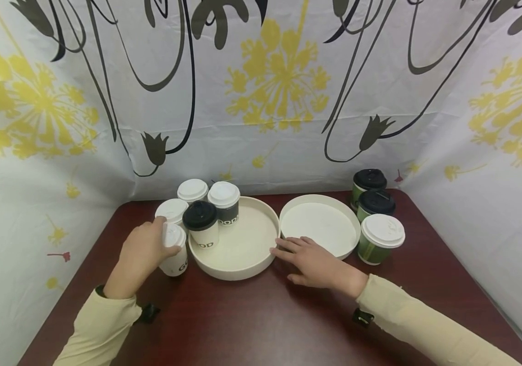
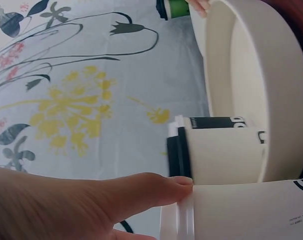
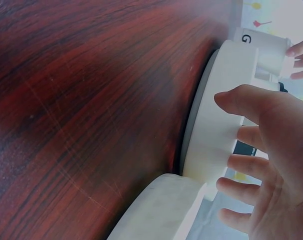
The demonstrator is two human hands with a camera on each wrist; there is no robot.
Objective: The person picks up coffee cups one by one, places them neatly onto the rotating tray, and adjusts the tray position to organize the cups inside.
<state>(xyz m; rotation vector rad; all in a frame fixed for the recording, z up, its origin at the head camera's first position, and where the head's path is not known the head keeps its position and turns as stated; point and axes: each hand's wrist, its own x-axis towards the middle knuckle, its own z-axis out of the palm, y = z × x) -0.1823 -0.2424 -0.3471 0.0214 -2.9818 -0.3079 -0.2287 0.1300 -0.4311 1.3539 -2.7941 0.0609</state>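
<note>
My left hand [image 1: 144, 251] grips a white paper cup [image 1: 175, 262] with a white lid, standing just left of the larger round cream tray [image 1: 231, 273]. In the left wrist view the thumb [image 2: 146, 192] lies along the lid's rim. Inside that tray stand a white cup with a black lid [image 1: 200, 216] and a dark-banded cup with a white lid [image 1: 224, 195]. My right hand [image 1: 313, 264] is over where the larger tray meets the smaller round tray [image 1: 319, 223], its fingers loosely spread. The right wrist view shows these fingers [image 3: 246, 165] by the tray walls, holding nothing.
Two more white-lidded cups, one nearer [image 1: 171, 209] and one farther back [image 1: 192, 189], stand left of the larger tray. Three green cups line the smaller tray's right side, the nearest [image 1: 375, 244] white-lidded, the others black-lidded. A patterned cloth [image 1: 261, 162] encloses the dark wooden table [image 1: 252, 320].
</note>
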